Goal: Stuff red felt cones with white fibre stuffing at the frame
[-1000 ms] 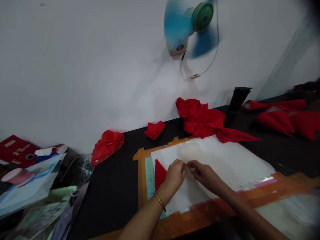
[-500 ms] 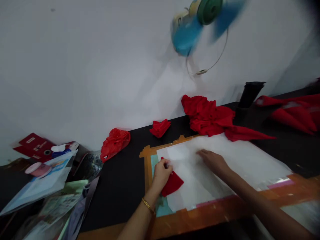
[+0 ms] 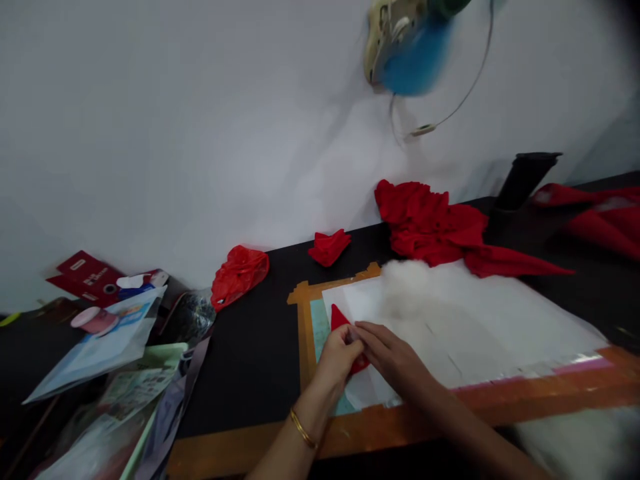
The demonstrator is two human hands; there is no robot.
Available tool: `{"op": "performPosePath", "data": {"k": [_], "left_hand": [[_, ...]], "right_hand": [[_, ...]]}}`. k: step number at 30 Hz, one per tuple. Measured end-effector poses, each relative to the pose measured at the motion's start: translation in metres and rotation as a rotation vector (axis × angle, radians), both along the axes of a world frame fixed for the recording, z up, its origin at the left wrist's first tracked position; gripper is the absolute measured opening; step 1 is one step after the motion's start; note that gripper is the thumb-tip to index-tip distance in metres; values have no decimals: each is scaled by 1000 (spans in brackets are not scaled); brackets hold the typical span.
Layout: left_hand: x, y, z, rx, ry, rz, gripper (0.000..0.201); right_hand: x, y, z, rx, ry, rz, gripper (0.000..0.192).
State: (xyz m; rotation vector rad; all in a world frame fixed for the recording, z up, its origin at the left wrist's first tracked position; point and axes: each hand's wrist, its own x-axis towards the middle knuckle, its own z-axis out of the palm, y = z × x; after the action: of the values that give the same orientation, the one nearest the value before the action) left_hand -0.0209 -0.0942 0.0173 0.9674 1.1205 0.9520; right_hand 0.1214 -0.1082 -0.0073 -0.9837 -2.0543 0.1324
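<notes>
A small pointed red cloth piece (image 3: 340,316) is gripped in my left hand (image 3: 343,352), which wears a gold bangle. Its tip sticks up above my fingers and a bit of its lower part shows below them. My right hand (image 3: 387,350) meets the left one at the cloth, fingers pressed together. Its fingertips are partly hidden, so what they hold cannot be made out. Both hands are over the left part of a white sheet (image 3: 480,320). White fluffy stuffing (image 3: 407,287) lies on that sheet, just beyond my right hand.
Red fabric (image 3: 430,227), a small red cloth piece (image 3: 329,248) and a red plastic bag (image 3: 240,273) lie along the wall. A black container (image 3: 527,180) stands at back right. Packets and a pink spool (image 3: 95,321) crowd the left. A fan (image 3: 415,53) hangs above.
My right hand has come left from over the white sheet to the red cloth piece in my left hand. The stuffing it covered now shows. The view has shifted slightly.
</notes>
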Motion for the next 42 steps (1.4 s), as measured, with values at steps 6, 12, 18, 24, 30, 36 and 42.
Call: {"op": "performPosePath", "data": {"k": [6,12,18,24,30,36,42], "left_hand": [[-23,-16,5,238,345,-107,36],[-52,-28,-13,688,985,-317,46],[-38,-13,-14,638,967,-156,16],[-14,-11,-8,558,708,48,12],[2,-27,-3,714,696,-17,20],[-15,-47,13,759,570,-54,27],[-35,-17,24,131,-246,575,59]], "right_hand": [[30,-4,-13,-188,238,-175,25],[49,-23,-5,-617,353,-329,31],[20,-45,-2,-782,559,-176,25],[-14,-27,-10,-740,712,-123,22],[-30,-11,-20,-631,627,-1,16],[-33,-29,-26,-630,721,-40,21],[-53,-34,-13,-500,531,57,29]]}}
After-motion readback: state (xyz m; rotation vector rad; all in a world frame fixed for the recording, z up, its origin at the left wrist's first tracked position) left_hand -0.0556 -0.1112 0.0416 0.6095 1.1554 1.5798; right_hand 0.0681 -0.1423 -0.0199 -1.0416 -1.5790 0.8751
